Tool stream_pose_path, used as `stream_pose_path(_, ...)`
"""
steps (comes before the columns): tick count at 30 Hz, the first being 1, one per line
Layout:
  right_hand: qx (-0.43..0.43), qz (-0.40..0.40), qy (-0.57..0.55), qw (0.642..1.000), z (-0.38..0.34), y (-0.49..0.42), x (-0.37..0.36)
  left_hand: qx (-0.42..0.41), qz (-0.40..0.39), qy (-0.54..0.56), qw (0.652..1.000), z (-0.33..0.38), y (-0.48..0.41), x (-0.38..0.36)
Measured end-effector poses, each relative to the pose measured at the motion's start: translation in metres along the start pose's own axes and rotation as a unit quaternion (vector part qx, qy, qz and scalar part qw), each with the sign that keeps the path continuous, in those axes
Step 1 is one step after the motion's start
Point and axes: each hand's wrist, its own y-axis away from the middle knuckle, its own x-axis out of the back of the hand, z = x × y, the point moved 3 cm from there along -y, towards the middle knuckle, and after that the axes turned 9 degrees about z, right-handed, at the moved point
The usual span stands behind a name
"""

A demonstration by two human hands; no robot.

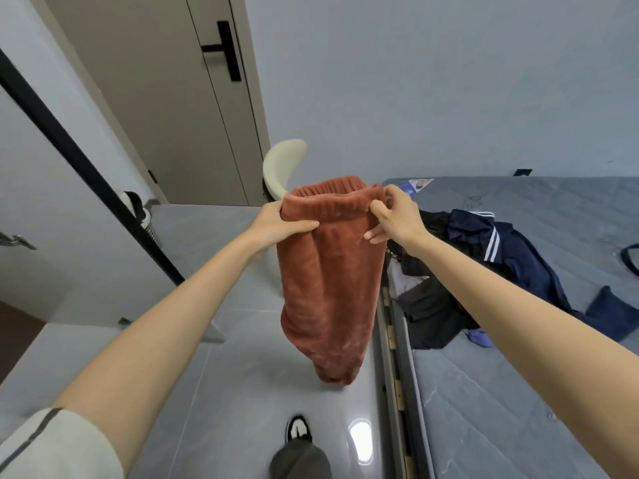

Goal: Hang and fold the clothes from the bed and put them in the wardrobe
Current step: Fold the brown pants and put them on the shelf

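**Holding the rust trousers up by the waistband, legs hanging straight down**

You have the rust-coloured fleece trousers (pixel 332 271) in the air in front of you, above the grey floor (pixel 224 392) and just left of the bed (pixel 518 392). Your left hand (pixel 276 224) pinches the left end of the elastic waistband (pixel 328 202), thumb laid across the near face. Your right hand (pixel 394 216) has its fingers curled over the right end, clamped on the fabric.

The garment's long axis runs vertically. The waistband is level between your hands and the cuffs are at the bottom, clear of the floor. Both hands are on it, so neither is nearer. The bed lies to your right, so I judge that laying the trousers down to fold means swinging them that way.

A navy garment with white stripes (pixel 518 250) and a heap of dark clothes (pixel 432 305) lie on the mattress. A printed label (pixel 416 186) sits at the mattress's far corner, and its writing is too small to read. The trousers show no brand.
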Motion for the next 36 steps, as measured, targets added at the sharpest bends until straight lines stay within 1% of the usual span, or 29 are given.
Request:
stream_pose_path(3,0.002,0.026,-0.009,1.0,-0.002,-0.044,-0.01,-0.016,-0.024,-0.006,1.0,0.006,-0.053,0.003)
stream_pose_path(9,0.015,0.104,-0.046,0.993,-0.026,-0.146,-0.026,-0.108,-0.016,-0.008,0.994,0.04,-0.169,0.006)
stream_pose_path(12,0.017,0.131,-0.063,0.989,-0.041,-0.189,-0.028,-0.126,-0.018,-0.015,0.992,0.06,-0.222,0.006)
stream_pose_path(16,0.023,0.15,-0.086,0.985,-0.054,-0.241,-0.029,-0.168,-0.011,-0.087,0.982,0.081,-0.288,0.002)
stream_pose_path(21,0.027,0.156,-0.078,0.984,-0.052,-0.315,-0.03,-0.214,0.051,-0.165,0.961,0.098,-0.364,-0.008)
stream_pose_path(23,0.029,0.162,-0.075,0.984,-0.046,-0.348,-0.032,-0.203,0.066,-0.173,0.962,0.098,-0.396,-0.016)
stream_pose_path(26,0.036,0.155,-0.079,0.984,-0.035,-0.405,-0.034,-0.161,0.065,-0.122,0.977,0.094,-0.451,-0.033)
stream_pose_path(32,0.038,0.114,-0.076,0.99,-0.009,-0.533,-0.035,-0.112,0.075,-0.055,0.989,0.089,-0.562,-0.067)
stream_pose_path(36,0.024,0.076,-0.072,0.994,0.01,-0.61,-0.038,-0.079,0.084,-0.028,0.993,0.083,-0.622,-0.084)
